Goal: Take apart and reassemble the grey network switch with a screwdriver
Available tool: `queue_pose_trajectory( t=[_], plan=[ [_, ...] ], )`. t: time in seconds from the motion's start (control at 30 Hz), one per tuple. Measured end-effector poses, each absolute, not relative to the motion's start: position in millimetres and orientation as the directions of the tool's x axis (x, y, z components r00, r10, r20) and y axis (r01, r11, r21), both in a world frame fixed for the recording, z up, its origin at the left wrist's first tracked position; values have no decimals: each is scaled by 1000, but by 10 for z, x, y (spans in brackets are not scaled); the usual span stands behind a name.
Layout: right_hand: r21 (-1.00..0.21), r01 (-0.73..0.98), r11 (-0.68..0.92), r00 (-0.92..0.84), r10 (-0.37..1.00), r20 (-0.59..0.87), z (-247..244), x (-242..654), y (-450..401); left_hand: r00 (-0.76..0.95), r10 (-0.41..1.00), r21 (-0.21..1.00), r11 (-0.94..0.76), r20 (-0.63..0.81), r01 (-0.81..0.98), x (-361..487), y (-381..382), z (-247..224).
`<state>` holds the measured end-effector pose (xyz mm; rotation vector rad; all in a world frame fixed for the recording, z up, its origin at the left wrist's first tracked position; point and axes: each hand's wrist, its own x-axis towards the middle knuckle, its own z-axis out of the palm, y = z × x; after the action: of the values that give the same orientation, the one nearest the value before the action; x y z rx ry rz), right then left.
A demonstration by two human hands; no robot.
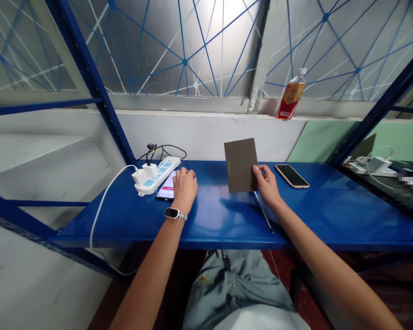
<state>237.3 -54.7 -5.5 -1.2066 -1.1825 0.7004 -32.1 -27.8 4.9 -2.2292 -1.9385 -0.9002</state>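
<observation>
My right hand (pixel 269 185) grips a thin dark grey-brown booklet (pixel 241 166) by its right edge, holding it up above the blue desk. The thumb lies on the near face. Below the booklet a slim pen (pixel 263 213) lies slantwise on the desk. My left hand (pixel 185 185), with a smart band on its wrist, is closed at the right side of a smartphone (pixel 167 187) with a lit screen. Its curled fingers cover part of that phone, and their tips are partly hidden. The phone lies beside a white power strip (pixel 174 161).
White chargers (pixel 150 170) and a white cable (pixel 101 213) occupy the left side. A second phone (pixel 292 176) lies right of my right hand. A drink bottle (pixel 291 97) stands on the window ledge. Blue metal posts (pixel 99 87) frame the desk (pixel 206 220).
</observation>
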Motion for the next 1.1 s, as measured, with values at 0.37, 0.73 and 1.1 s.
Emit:
queue_pose_trajectory(
  t=[0.37, 0.73, 1.1],
  plan=[
    [-854, 399, 334, 287, 839, 462, -73, 2377, -571, 23, 952, 205, -90, 307, 975, -539, -192, -62],
    [-766, 516, 384, 227, 801, 554, -95, 2332, -600, 65, 967, 106, -94, 247, 990, -446, -229, 37],
    [-529, 741, 413, 72, 735, 674, -54, 2317, -613, 340, 897, 73, -374, 284, 925, -247, -282, -79]
  ],
)
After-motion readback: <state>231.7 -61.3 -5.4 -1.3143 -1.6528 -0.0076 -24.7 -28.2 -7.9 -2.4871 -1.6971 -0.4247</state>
